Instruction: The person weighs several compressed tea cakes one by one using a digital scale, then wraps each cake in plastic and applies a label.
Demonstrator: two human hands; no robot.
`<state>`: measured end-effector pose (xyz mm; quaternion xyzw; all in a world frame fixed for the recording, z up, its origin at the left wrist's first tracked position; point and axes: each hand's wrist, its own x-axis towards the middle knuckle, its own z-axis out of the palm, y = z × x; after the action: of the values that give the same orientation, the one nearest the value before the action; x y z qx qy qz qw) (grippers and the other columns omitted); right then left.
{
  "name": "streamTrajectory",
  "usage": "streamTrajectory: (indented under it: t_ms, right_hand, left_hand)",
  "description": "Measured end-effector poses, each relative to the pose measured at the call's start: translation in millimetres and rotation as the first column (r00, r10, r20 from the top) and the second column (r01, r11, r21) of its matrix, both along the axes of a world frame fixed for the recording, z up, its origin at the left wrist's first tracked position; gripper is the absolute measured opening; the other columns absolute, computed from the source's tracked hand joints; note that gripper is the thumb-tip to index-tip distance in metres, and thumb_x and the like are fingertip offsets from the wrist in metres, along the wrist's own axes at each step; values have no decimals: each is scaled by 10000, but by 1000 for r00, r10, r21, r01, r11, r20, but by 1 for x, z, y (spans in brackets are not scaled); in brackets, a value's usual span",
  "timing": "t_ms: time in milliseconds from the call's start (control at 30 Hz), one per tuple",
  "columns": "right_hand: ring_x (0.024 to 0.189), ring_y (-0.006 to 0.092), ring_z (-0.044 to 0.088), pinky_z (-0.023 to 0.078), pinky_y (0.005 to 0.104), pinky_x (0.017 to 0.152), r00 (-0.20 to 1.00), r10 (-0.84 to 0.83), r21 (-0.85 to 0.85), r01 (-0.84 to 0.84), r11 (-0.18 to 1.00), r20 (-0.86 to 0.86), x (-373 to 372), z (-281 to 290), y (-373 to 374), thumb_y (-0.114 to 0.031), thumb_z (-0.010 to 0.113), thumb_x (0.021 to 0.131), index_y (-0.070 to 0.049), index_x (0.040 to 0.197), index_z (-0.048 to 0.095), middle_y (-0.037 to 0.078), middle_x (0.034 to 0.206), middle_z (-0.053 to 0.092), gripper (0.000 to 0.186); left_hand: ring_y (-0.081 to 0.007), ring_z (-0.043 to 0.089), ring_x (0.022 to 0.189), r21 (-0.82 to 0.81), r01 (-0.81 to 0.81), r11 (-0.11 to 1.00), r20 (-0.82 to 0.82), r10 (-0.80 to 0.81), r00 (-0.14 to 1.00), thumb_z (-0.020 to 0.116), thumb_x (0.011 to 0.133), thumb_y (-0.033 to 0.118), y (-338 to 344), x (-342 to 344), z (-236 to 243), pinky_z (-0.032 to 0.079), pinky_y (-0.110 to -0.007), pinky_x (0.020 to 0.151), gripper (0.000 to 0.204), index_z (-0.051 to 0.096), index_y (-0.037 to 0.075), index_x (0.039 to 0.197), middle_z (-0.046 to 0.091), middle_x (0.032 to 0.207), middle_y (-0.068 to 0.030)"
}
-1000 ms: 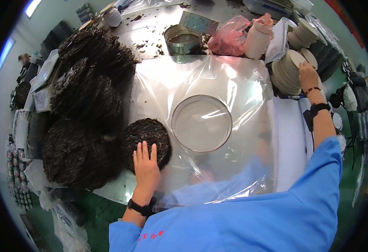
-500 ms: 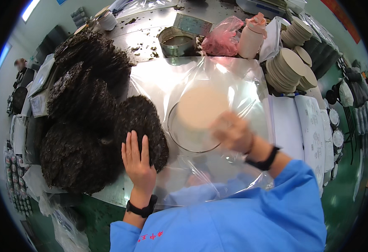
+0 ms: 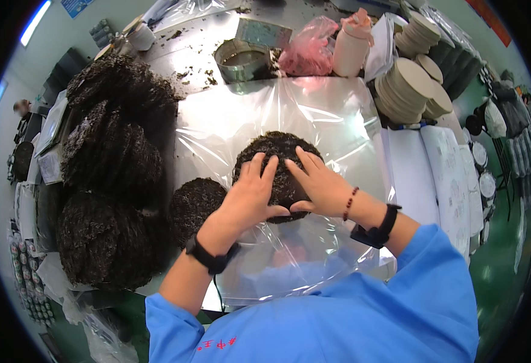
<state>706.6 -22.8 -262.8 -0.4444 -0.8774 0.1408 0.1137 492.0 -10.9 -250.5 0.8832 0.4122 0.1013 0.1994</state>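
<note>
Where left grip (image 3: 247, 198) and right grip (image 3: 327, 189) rest, dark disc (image 3: 284, 190) lies beneath.

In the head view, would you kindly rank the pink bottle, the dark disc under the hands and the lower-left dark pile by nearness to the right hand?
1. Dark disc, under the right hand.
2. Pink bottle, ahead, slightly right.
3. Dark pile, lower left.
</note>
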Motion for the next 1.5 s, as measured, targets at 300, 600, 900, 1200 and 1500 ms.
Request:
streamTrajectory:
  t_ms: [300, 600, 900, 1200, 1500]
  right_hand:
    - [1145, 395, 491, 490, 427, 918, 911, -47, 0, 52, 999, 410, -35, -45, 19, -356, 823, 632, -31, 1335, 465, 284, 1224, 509, 853]
    - [1418, 546, 101, 213, 793, 977, 961, -11, -76, 33, 997, 276, -78, -57, 8, -586, 585, 852, -357, 1457, 393, 183, 1601, 119, 675]
    - [1391, 444, 291, 251, 705, 1030, 982, -78, 122, 57, 991, 174, -70, -24, -4, -540, 579, 881, -206, 1320, 549, 200, 1472, 385, 553]
    - [786, 264, 618, 474, 408, 756, 975, -23, 0, 23, 1000, -222, -1, -8, -41, -411, 649, 872, -64, 806, 696, 104, 816, 661, 356]
    - [826, 308, 688, 525, 358, 780, 704, -481, -274, 395, 877, -522, -11, -1, 55, -359, 647, 912, -22, 1080, 640, 206, 857, 689, 376]
  left_hand:
    - [-454, 394, 1244, -74, 9, 997, -230, -26, 973, 848, 631, 457, 15, -4, -46, 384, -453, 1058, 1038, 382, -56, 1403, 386, 1367, -294]
    - [-505, 252, 1383, -325, -356, 876, 327, 458, 827, 811, 722, 347, -84, -23, -58, 262, -497, 1138, 1124, 106, -24, 1516, 205, 1493, -348]
    - [-476, 172, 1432, -3, -520, 854, -241, 504, 829, 773, 729, 300, -132, -110, -56, 240, -610, 1109, 944, 278, -3, 1473, 181, 1538, -307]
    - [-367, 610, 1100, 375, -383, 844, -193, 475, 858, 544, 803, -38, -131, -121, -24, 496, -397, 923, 479, 521, -80, 1279, 612, 1193, -245]
    - [-220, 624, 1012, -883, 103, 458, 444, 886, -133, 512, 970, 26, -33, -33, -22, 517, -376, 909, 291, 505, -40, 1254, 617, 1184, -128]
